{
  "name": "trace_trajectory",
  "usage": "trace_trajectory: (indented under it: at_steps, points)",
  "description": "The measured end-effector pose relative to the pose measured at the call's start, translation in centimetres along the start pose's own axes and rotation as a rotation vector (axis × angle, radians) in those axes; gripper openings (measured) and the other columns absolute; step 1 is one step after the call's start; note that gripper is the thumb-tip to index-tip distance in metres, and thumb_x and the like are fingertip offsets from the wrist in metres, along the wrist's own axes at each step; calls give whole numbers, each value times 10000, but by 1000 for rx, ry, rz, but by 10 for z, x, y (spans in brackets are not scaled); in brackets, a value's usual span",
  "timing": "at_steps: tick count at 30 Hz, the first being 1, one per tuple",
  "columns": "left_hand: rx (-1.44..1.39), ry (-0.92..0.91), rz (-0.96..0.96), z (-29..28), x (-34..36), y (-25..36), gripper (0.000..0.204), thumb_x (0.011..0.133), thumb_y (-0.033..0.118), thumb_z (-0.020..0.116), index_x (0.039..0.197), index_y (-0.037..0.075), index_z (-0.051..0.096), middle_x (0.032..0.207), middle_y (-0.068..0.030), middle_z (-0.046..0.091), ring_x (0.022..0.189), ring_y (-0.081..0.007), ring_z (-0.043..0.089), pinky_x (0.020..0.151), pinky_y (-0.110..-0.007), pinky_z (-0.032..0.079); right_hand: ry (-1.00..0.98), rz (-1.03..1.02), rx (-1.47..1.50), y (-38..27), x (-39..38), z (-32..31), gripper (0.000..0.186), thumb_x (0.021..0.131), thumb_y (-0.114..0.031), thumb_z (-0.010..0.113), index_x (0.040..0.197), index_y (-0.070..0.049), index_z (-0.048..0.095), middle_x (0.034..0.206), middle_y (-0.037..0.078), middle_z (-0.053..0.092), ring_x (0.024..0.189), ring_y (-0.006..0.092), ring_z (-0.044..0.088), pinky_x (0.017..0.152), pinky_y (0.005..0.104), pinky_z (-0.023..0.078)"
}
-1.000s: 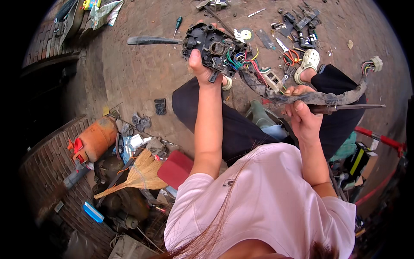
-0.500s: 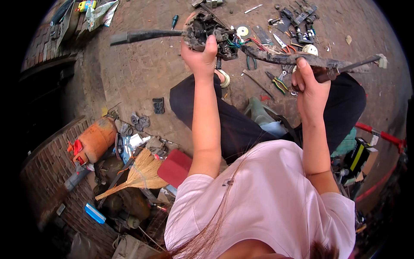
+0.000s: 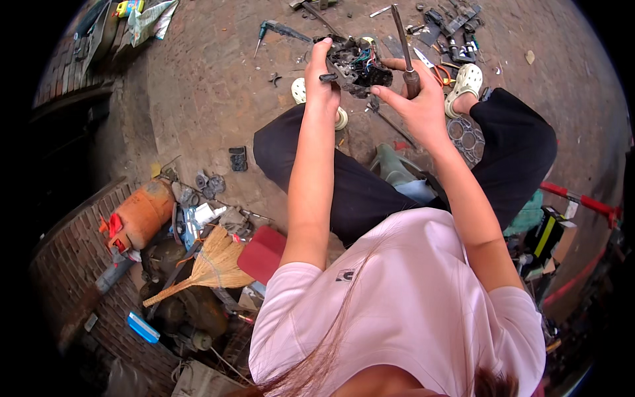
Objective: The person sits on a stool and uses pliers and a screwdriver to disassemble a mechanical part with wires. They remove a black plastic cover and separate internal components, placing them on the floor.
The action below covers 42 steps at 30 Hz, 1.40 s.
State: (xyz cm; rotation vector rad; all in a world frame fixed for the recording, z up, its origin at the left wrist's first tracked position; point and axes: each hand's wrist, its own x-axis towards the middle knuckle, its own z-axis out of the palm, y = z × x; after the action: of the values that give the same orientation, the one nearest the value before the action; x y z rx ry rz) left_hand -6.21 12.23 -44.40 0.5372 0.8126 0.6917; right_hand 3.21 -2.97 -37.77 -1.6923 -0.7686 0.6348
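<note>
My left hand (image 3: 322,76) grips the left side of a grimy black plastic assembly (image 3: 360,66), held above the floor beyond my knees. Coloured wires show in its open middle. A dark stalk (image 3: 289,31) appears to reach out from it toward the upper left. My right hand (image 3: 423,102) is at its other side, with the thumb and a fingertip against it. In that same hand is a screwdriver (image 3: 411,83), its dark handle between the fingers and its shaft pointing up and away. The underside of the assembly is hidden.
Scissors with orange handles (image 3: 442,76) and several dark metal parts (image 3: 456,40) lie on the paved floor ahead. A flat metal piece with round holes (image 3: 466,140) lies between my legs. At the left are an orange gas cylinder (image 3: 142,213) and a straw broom (image 3: 215,264).
The right hand has moved left, off the sheathed cable and onto the assembly; its screwdriver now points up instead of right. The cable no longer shows. The assembly has turned and come slightly nearer.
</note>
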Motion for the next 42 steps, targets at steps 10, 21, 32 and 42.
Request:
trace_trajectory:
  at_steps: [10,21,32,42]
  points:
    - [-58,-133,-103,4,-7,9,369,844,368,578,979,28,630,928,-100,689,828,-231,668,782,-362,540,-74,42,38,-10,36,-26,319,799,-242,765,993,-8,667,657,-34,563,591,34,463,541,210,376]
    - [-108,-303,-107,15,-12,9,454,840,408,554,1036,5,628,942,-131,692,810,-243,674,761,-375,563,-182,157,329,-13,58,-65,290,874,-174,695,1090,6,623,644,-69,466,517,19,366,487,202,322]
    - [-67,-165,-155,20,-30,7,542,829,500,556,1047,7,617,930,-147,685,807,-267,669,746,-403,558,-250,258,482,16,31,-60,346,841,-185,737,1088,16,601,755,-15,553,517,37,435,474,207,369]
    - [-23,-167,-280,11,-24,3,598,828,550,557,1090,16,620,991,-168,685,834,-301,677,738,-452,564,-340,124,162,-23,28,-65,365,836,-284,712,1120,-63,654,631,-70,470,508,11,427,469,183,330]
